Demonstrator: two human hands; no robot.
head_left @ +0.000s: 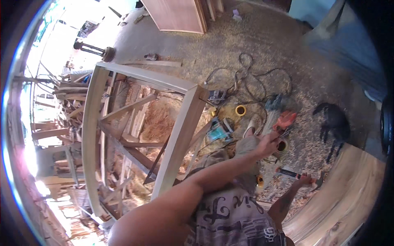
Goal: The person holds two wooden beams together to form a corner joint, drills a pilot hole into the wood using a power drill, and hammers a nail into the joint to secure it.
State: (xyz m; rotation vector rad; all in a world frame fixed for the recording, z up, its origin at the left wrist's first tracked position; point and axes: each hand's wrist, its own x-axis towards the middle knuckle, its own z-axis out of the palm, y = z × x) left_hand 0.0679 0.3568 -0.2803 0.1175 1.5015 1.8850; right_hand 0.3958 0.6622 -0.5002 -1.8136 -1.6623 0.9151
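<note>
Down low at the right, a dark-handled hammer with an orange band [296, 175] lies over the sawdust floor [262, 45], gripped at its handle by the right hand [304, 179]. Stretched forward, the left hand [269, 143] closes its fingers on a slim dark-tipped tool [283, 132], beside a yellow tape roll [240, 110] and a pale wooden frame [180, 131].

The small dark object pinched in the left hand [269, 141] is too blurred to identify. A dark-handled claw hammer [301, 175] is partly covered by the right hand [304, 179]. At two o'clock, a smeared grey-blue shape [349, 45] runs off the edge. At nine o'clock, glare washes out stacked pale timber offcuts [53, 119].
</note>
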